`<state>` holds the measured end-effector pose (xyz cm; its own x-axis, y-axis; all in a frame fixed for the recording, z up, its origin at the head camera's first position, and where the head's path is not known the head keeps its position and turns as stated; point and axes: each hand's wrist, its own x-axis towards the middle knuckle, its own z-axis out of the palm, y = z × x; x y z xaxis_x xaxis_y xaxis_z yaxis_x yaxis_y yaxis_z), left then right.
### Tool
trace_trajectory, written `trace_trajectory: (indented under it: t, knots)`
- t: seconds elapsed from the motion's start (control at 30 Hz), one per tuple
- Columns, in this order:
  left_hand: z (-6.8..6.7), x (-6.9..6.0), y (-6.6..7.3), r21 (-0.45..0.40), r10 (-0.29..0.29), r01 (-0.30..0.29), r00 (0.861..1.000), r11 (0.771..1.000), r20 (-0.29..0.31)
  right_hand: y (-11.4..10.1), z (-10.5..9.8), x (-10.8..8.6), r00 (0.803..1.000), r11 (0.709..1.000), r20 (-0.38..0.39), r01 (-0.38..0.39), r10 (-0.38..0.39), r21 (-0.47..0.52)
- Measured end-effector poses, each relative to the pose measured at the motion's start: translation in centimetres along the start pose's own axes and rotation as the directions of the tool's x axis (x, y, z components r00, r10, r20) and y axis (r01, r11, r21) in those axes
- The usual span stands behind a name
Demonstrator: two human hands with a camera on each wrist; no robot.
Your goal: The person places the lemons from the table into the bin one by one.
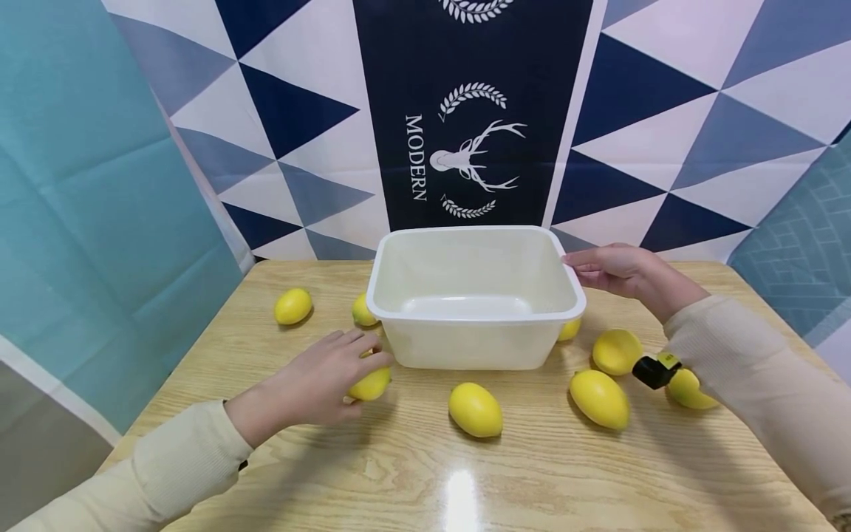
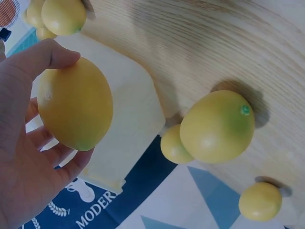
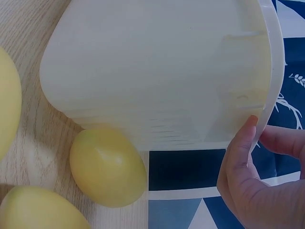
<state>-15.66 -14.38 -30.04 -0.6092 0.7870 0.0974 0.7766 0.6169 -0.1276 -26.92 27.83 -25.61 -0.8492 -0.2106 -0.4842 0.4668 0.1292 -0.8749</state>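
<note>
My left hand [image 1: 312, 384] grips a lemon [image 1: 372, 383] in front of the tub's left corner. In the left wrist view the thumb and curled fingers close around that lemon [image 2: 76, 105], the table visible beyond. The white plastic tub [image 1: 465, 343] stands upright on the table, and no lemon shows inside it. At the tub's right side, my right hand [image 1: 621, 273] pinches the rim. The right wrist view has this hand [image 3: 267, 176] at the rim, one fingertip against the tub's outer wall [image 3: 143, 76].
One lemon [image 1: 475, 410] lies in front of the tub. Further lemons are a far-left one [image 1: 293, 307], one by the tub's left side [image 1: 363, 310], and several at right, including one [image 1: 600, 399] near the right forearm. A patterned cloth [image 1: 319, 133] hangs behind the wooden table [image 1: 412, 480].
</note>
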Motion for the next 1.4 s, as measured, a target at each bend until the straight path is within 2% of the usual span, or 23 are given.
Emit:
trace_trajectory:
  t: [0.5, 0.73, 0.9, 1.13, 1.4]
  knots:
    - [-1.8, 0.4, 0.3, 0.042, 0.039, -0.039, 0.999, 0.998, -0.005, -0.2, 0.0, 0.0, 1.0, 1.0, 0.0, -0.002, 0.002, -0.004]
    - [-2.5, 0.8, 0.7, 0.087, 0.096, -0.094, 0.995, 0.992, -0.012, -0.2, 0.0, 0.0, 1.0, 1.0, 0.0, -0.001, 0.001, -0.001]
    - [-3.0, 1.1, 0.9, 0.105, 0.108, -0.107, 0.994, 0.989, -0.004, -0.2, 0.0, 0.0, 1.0, 1.0, 0.004, 0.001, -0.001, 0.002]
    - [-3.9, 1.7, 1.2, 0.071, 0.107, -0.109, 0.994, 0.992, 0.026, -0.2, -0.1, 0.0, 1.0, 1.0, 0.007, 0.008, -0.008, -0.018]
    - [-5.2, 2.8, 1.1, -0.032, 0.123, -0.122, 0.99, 0.992, 0.061, -0.1, -0.1, 0.0, 1.0, 0.999, 0.008, 0.011, -0.011, -0.042]
